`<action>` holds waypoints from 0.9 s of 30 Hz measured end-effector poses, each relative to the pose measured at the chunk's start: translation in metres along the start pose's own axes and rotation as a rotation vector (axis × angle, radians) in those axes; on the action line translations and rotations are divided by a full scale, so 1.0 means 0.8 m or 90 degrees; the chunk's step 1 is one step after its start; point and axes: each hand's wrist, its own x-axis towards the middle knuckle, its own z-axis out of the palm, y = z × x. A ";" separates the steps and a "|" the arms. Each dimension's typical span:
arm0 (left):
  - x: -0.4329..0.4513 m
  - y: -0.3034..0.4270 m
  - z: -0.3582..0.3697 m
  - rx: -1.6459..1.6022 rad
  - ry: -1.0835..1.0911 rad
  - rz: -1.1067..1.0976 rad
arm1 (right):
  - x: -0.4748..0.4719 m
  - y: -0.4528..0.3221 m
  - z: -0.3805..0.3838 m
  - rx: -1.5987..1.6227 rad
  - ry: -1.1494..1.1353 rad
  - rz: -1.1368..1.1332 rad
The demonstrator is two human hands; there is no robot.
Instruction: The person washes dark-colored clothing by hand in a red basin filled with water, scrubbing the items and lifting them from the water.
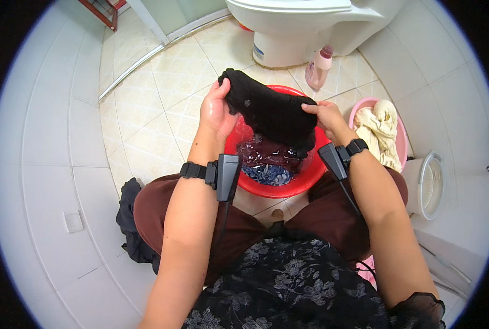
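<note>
A wet black garment [269, 109] is stretched between my two hands above a red plastic basin [265, 191]. My left hand [216, 109] grips its upper left corner, thumb on top. At the other end, my right hand [329, 117] pinches the cloth between thumb and fingers. The garment's lower edge hangs down into the basin. Below it, dark maroon cloth [265, 152] and blue patterned cloth [269, 175] lie in the water. The black garment hides the far part of the basin.
A pink detergent bottle [319, 68] stands near the white toilet [277, 45]. To the right are a pink basin [401, 140] with cream cloth [380, 127] and a white bucket [427, 185]. Dark cloth [131, 226] lies by my left knee. A glass door [182, 14] bounds the far left.
</note>
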 end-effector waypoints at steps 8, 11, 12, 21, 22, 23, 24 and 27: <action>-0.010 -0.028 0.020 -0.019 -0.119 -0.069 | -0.014 -0.010 0.038 -0.063 -0.226 -0.334; -0.016 -0.041 0.028 0.052 -0.177 -0.085 | -0.036 -0.026 0.047 -0.081 -0.340 -0.362; -0.020 -0.039 0.034 0.053 -0.179 -0.111 | -0.044 -0.032 0.044 -0.123 -0.328 -0.363; -0.033 -0.012 0.029 0.617 -0.236 -0.038 | -0.069 -0.055 0.002 -0.138 -0.219 -0.273; -0.030 -0.009 0.023 0.717 -0.228 -0.060 | -0.060 -0.050 -0.005 -0.068 -0.223 -0.289; -0.030 -0.007 0.015 0.817 -0.217 -0.083 | -0.055 -0.048 -0.013 0.002 -0.227 -0.304; -0.035 -0.003 0.011 0.806 -0.218 -0.087 | -0.055 -0.053 -0.019 0.022 -0.238 -0.268; -0.048 -0.001 0.010 0.791 -0.196 -0.061 | -0.064 -0.058 -0.021 0.126 -0.313 -0.225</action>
